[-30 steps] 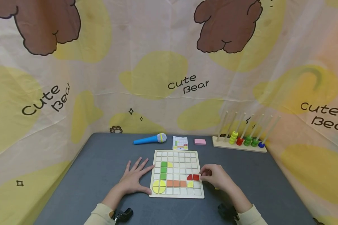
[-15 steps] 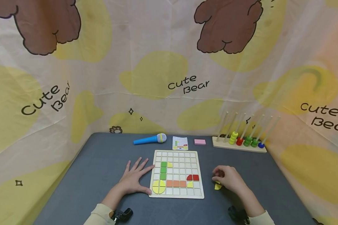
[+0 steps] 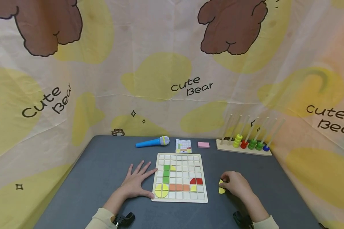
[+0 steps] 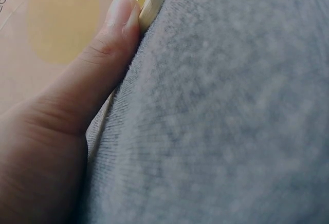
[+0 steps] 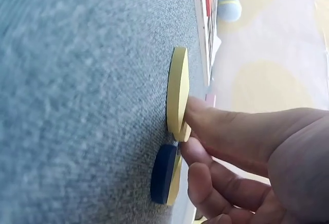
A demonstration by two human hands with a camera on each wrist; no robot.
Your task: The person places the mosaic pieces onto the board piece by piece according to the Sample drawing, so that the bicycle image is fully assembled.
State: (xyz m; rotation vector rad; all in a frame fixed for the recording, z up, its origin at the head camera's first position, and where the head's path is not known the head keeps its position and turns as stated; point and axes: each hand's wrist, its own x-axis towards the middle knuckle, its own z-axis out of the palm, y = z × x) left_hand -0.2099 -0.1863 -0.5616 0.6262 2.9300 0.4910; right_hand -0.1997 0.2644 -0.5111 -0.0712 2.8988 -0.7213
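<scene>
In the head view, my left hand (image 3: 136, 182) lies with fingers spread at the left side of the white grid board (image 3: 186, 163). Its thumb touches the board's near left corner. Green squares (image 3: 166, 173), orange squares (image 3: 179, 187), red pieces (image 3: 199, 181) and yellow pieces (image 3: 161, 190) fill some cells. Right of the board, my right hand (image 3: 237, 184) is down at loose pieces on the table. Its thumb and forefinger pinch a small yellow piece (image 5: 183, 133), mostly hidden. Beside it lie a yellow curved-edged piece (image 5: 177, 88) and a dark blue piece (image 5: 162, 175).
Behind the board are a blue toy microphone (image 3: 152, 142), a printed pattern card (image 3: 183, 146) and a pink block (image 3: 203, 145). A wooden peg stand (image 3: 243, 147) with coloured beads stands at the back right. A patterned cloth (image 3: 156, 76) hangs around the grey table.
My right hand has left the red pieces at the board's right edge, moved right and come down on the loose yellow pieces. My left hand has not moved.
</scene>
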